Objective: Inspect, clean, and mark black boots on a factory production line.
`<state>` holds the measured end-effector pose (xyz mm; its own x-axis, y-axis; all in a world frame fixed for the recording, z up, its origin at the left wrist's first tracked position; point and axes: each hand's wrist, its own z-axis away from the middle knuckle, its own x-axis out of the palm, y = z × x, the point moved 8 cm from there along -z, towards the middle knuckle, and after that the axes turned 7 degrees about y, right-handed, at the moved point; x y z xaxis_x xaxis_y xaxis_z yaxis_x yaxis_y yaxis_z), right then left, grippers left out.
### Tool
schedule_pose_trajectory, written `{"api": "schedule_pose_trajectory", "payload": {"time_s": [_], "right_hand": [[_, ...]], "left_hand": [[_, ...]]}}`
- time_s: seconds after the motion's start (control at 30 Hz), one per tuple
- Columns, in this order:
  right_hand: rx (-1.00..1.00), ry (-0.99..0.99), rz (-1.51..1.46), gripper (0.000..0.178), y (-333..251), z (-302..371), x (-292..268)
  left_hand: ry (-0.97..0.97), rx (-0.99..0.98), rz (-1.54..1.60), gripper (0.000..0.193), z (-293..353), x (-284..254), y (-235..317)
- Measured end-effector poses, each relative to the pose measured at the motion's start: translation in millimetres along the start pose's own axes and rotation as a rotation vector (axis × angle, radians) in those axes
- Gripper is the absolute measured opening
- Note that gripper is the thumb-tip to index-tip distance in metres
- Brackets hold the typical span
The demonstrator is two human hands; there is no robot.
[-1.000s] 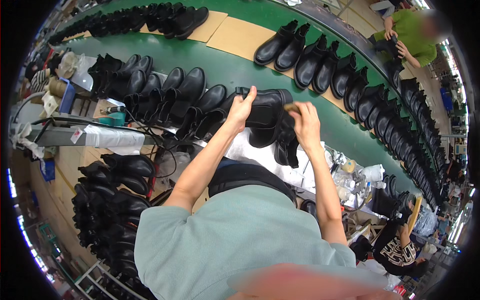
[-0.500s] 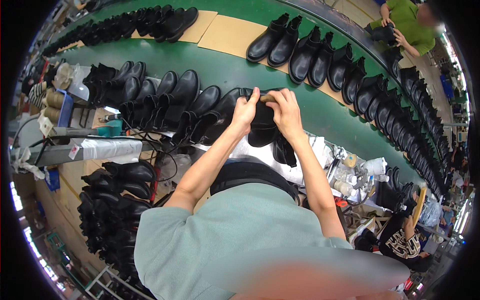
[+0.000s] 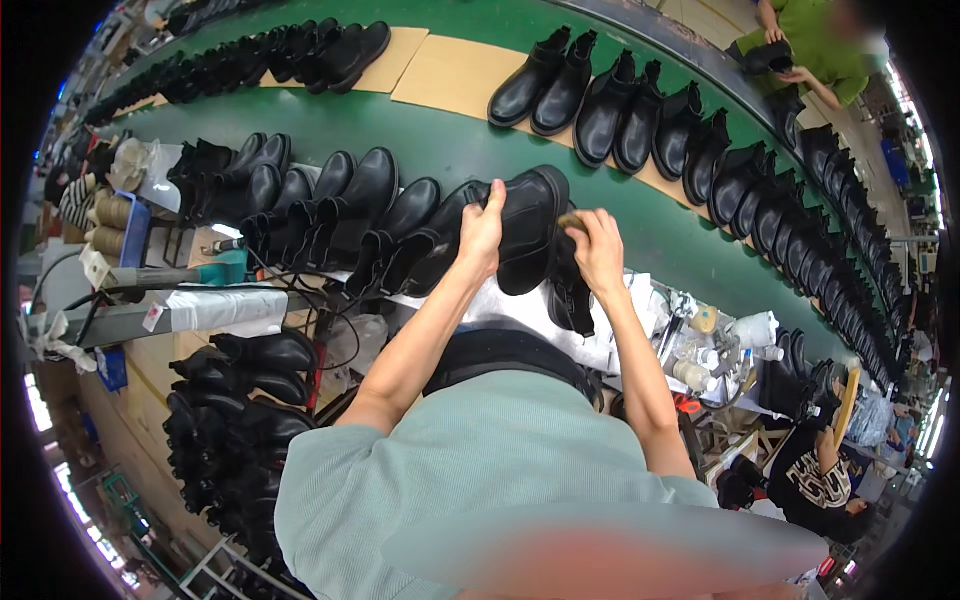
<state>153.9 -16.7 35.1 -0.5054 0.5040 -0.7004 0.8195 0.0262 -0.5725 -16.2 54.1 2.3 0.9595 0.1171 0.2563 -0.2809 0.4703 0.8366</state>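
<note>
My left hand (image 3: 481, 238) is closed on a black leather ankle boot (image 3: 527, 228), its thumb up along the boot's left side. The boot is tilted over the near edge of the bench, its dark sole rim along the upper right. Just right of that rim, my right hand (image 3: 599, 252) pinches a small tan-brown piece (image 3: 570, 221), whose kind I cannot make out. Its tip is close to the boot; whether it touches is unclear. Another black boot (image 3: 571, 300) lies partly hidden below my right hand.
Black boots (image 3: 375, 205) stand close on my left. A long row of boots (image 3: 690, 135) runs along tan card on the green bench (image 3: 450, 130). Bottles (image 3: 692, 375) crowd the right edge, a boot rack (image 3: 235, 420) the lower left. A person in green (image 3: 815, 50) handles a boot opposite.
My right hand has moved right and down from the boot's top to its right side, carrying the tan-brown piece. The boot has turned, showing more of its sole rim.
</note>
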Motion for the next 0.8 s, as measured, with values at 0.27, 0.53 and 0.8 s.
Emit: {"api": "schedule_pose_trajectory", "payload": {"time_s": [0.27, 0.53, 0.8], "right_hand": [[-0.059, 0.184, -0.153, 0.018, -48.4, -18.0, 5.0], [-0.126, 0.100, -0.220, 0.017, -76.3, -32.6, -1.6], [-0.005, 0.132, -0.219, 0.019, -43.8, -26.4, -16.1]], "left_hand": [[0.016, 0.049, 0.046, 0.040, -0.5, -2.6, 2.3], [0.002, -0.098, 0.034, 0.037, -6.6, -10.8, -12.4], [-0.227, -0.164, 0.263, 0.051, -5.4, -0.6, -12.2]]}}
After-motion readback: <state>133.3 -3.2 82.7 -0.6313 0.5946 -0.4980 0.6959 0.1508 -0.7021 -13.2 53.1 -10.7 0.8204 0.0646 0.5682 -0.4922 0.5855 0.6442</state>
